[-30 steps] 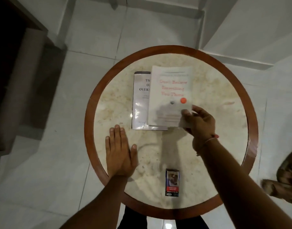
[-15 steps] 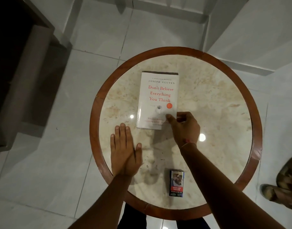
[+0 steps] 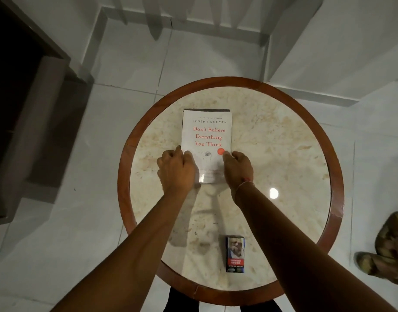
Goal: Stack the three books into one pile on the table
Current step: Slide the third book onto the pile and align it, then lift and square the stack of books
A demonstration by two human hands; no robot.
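Note:
A pile of books [image 3: 206, 136] lies flat left of centre on the round marble table [image 3: 283, 154]. Its top book is white with red title lettering. Only a dark edge of a lower book shows along the pile's far side; the rest of the pile is hidden beneath. My left hand [image 3: 176, 168] presses against the pile's left edge near the front corner, fingers curled. My right hand [image 3: 238, 168] presses against the right edge at the front corner, fingers bent, a thread bracelet on its wrist. Both hands clasp the pile from the sides.
A small dark packet [image 3: 235, 254] stands near the table's front edge, between my forearms. The table has a reddish wooden rim [image 3: 123, 176]. Sandals [image 3: 387, 253] lie on the tiled floor at the right. A dark doorway and step are at the left.
The white book went from my right hand onto the grey book, covering it. My left hand left the tabletop and moved up to the pile's left edge; my right shifted to its right edge.

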